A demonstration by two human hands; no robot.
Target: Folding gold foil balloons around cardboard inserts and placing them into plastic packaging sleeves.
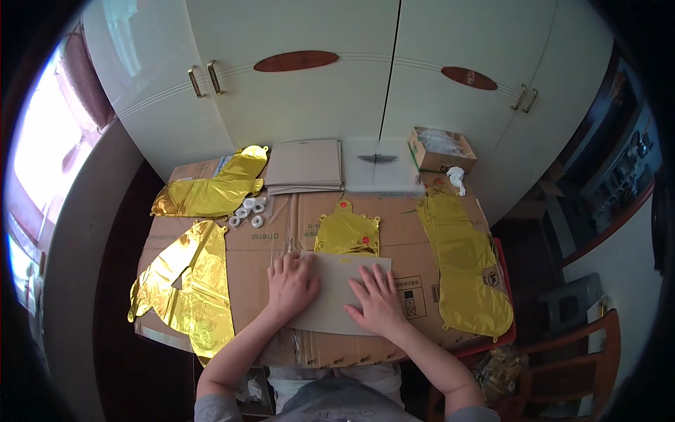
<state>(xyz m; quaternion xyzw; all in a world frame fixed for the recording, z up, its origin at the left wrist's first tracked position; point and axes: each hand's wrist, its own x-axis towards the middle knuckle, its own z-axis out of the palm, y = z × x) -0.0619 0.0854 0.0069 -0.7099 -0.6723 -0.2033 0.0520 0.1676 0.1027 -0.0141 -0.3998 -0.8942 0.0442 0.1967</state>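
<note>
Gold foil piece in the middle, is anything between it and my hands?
Yes, the grey card: your left hand and right hand rest on it, and the foil piece shows beyond its far edge.

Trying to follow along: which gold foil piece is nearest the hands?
The middle piece, at the far edge of the grey sheet under the left hand and right hand; the upper-left piece, lower-left piece and right piece lie farther off.
</note>
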